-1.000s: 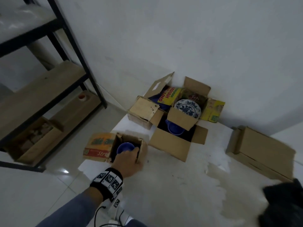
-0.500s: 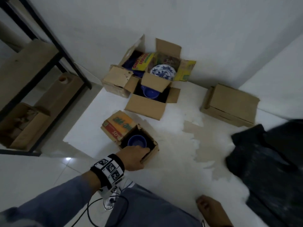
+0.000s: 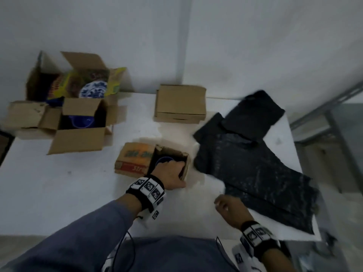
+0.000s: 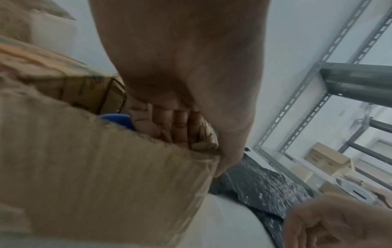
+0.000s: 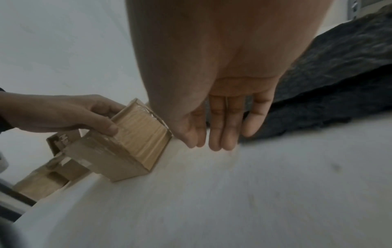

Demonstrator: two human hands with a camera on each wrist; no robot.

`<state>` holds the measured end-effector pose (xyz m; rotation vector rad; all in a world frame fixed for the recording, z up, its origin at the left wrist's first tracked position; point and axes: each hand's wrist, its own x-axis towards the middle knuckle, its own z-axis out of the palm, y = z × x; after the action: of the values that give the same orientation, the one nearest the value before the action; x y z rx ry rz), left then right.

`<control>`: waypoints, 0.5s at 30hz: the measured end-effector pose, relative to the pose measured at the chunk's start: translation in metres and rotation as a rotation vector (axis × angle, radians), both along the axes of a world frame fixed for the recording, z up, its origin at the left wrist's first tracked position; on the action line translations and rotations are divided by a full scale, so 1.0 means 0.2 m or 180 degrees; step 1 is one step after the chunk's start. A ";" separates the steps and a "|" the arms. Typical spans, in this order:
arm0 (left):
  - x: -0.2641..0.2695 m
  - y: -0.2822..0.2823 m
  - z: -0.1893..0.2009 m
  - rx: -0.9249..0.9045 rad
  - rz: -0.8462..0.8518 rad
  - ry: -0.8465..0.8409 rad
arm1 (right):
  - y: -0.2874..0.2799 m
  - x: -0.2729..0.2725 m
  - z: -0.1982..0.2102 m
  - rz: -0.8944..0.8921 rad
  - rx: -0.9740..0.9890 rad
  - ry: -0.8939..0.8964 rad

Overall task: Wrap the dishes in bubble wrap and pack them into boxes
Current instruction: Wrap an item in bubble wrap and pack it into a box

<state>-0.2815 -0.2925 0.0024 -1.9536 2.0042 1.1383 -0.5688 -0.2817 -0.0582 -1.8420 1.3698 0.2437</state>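
Observation:
A small open cardboard box (image 3: 135, 160) with a printed flap holds a blue bowl (image 3: 164, 160) on the white floor sheet. My left hand (image 3: 172, 174) grips the box's near wall, fingers (image 4: 180, 127) inside and thumb outside; the right wrist view shows that grip on the small box (image 5: 127, 144). My right hand (image 3: 229, 207) hovers open above the sheet, fingers (image 5: 220, 127) straight, just short of the black bubble wrap (image 3: 253, 163). Another blue bowl (image 3: 82, 121) lies in a larger open box (image 3: 78, 140). A blue-and-white plate (image 3: 93, 92) rests in the box behind.
A shut cardboard box (image 3: 179, 104) stands near the wall. A grey metal rack (image 3: 334, 107) with boxes borders the sheet on the right. My knees (image 3: 167, 254) are at the bottom edge. The wall runs behind all the boxes.
The view has swung right, bringing the bubble wrap into full view. My left hand has kept its hold and drawn the small box toward the wrap. My right hand has come into view.

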 end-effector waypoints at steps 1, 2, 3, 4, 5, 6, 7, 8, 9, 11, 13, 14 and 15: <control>-0.02 -0.05 0.01 -0.0018 0.0067 0.0024 | -0.05 -0.01 0.00 -0.0070 -0.0095 0.0030; -0.05 -0.09 0.01 -0.0009 0.0115 0.0036 | -0.11 -0.02 0.00 -0.0125 -0.0205 0.0058; -0.07 -0.12 0.02 -0.0002 0.0142 0.0026 | -0.18 -0.02 0.00 -0.0181 -0.0341 0.0083; -0.08 -0.14 0.02 -0.0018 0.0167 -0.0006 | -0.25 -0.03 0.00 -0.0243 -0.0523 0.0091; -0.09 -0.15 0.01 -0.0056 0.0185 -0.0056 | -0.31 -0.05 0.00 -0.0310 -0.0729 0.0116; -0.10 -0.15 0.01 -0.0079 0.0199 -0.0099 | -0.38 -0.06 0.00 -0.0367 -0.0935 0.0154; -0.10 -0.15 0.01 -0.0062 0.0215 -0.0109 | -0.44 -0.08 0.00 -0.0414 -0.1104 0.0242; -0.10 -0.14 0.00 -0.0013 0.0230 -0.0084 | -0.50 -0.09 0.00 -0.0452 -0.1224 0.0383; -0.08 -0.12 0.00 0.0052 0.0219 -0.0079 | -0.56 -0.10 0.00 -0.0484 -0.1292 0.0559; -0.05 -0.08 -0.01 0.0081 0.0026 -0.0241 | -0.67 -0.13 -0.01 -0.0462 -0.1332 0.0866; -0.02 -0.05 0.00 0.0030 -0.0249 -0.0536 | -0.74 -0.15 -0.04 -0.0265 -0.1198 0.1085; -0.01 -0.04 0.01 0.0028 -0.0363 -0.0649 | -0.76 -0.15 -0.06 -0.0177 -0.1121 0.1147; 0.00 -0.03 0.02 0.0048 -0.0460 -0.0739 | -0.77 -0.15 -0.08 -0.0138 -0.1074 0.1182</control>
<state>-0.2818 -0.2976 0.0054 -1.8056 1.9700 0.8489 -0.5987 -0.4359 -0.0737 -2.1136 1.7922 0.3639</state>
